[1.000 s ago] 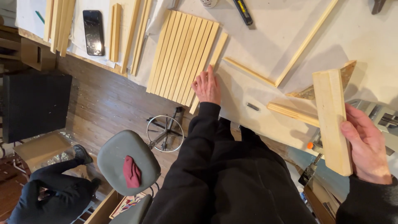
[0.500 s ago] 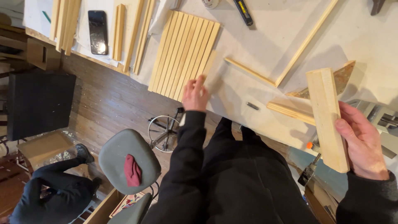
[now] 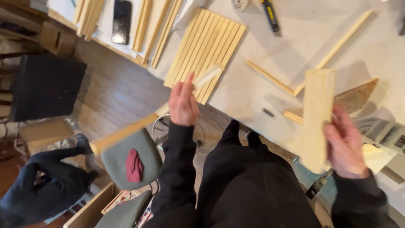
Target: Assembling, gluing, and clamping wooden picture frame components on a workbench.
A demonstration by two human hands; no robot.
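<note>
My left hand [image 3: 183, 103] grips a long thin wooden strip [image 3: 126, 131] near its upper end; the strip slants from the table edge down past a grey chair seat. Just above the hand lies a row of several like strips [image 3: 206, 52] side by side on the white table [image 3: 303, 46]. My right hand [image 3: 346, 145] holds a wide flat wooden board [image 3: 316, 118] upright over the table's near edge. Both of my sleeves are black.
A phone [image 3: 122, 21], a utility knife [image 3: 270, 14], loose thin strips [image 3: 333, 50] and a triangular wood offcut [image 3: 356, 95] lie on the table. More strips are stacked at the top left [image 3: 147, 25]. Below, another person in dark clothes [image 3: 38, 194] crouches beside the grey chair [image 3: 128, 158].
My left hand has lifted one strip off the row on the table and swung it out over the floor. The board in my right hand has shifted slightly left.
</note>
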